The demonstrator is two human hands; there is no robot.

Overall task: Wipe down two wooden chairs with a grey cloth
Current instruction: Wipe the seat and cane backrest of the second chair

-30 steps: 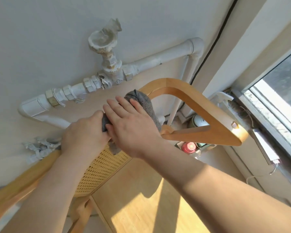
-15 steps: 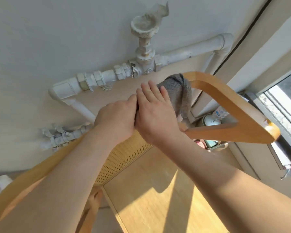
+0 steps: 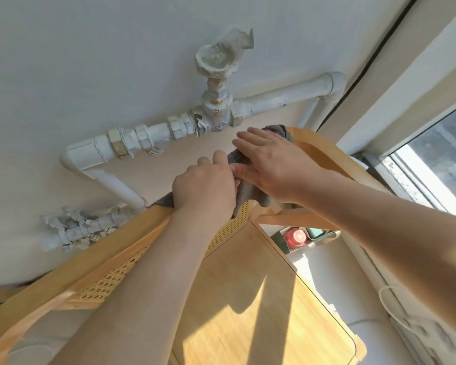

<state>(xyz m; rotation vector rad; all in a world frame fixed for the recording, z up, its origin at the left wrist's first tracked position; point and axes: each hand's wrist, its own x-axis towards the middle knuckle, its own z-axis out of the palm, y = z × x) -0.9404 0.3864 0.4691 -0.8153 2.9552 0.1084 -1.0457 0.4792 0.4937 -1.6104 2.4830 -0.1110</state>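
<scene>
A light wooden chair (image 3: 250, 299) with a woven cane back stands below me, its curved top rail (image 3: 327, 154) running from lower left to upper right. A grey cloth (image 3: 250, 192) is draped over that rail. My right hand (image 3: 271, 164) lies flat on the cloth with straight fingers, pressing it onto the rail near the bend. My left hand (image 3: 206, 188) grips the cloth's left part on the rail, fingers curled over it. Only one chair is in view.
White pipes with a valve (image 3: 216, 83) run along the wall just behind the chair. A window (image 3: 437, 159) is at the right. A green box with a red item (image 3: 295, 238) sits on the floor under the armrest. A white cable (image 3: 395, 309) lies at the lower right.
My right hand has slid the cloth up and to the right along the top rail toward the bend. My left hand has followed, still holding the cloth's trailing part.
</scene>
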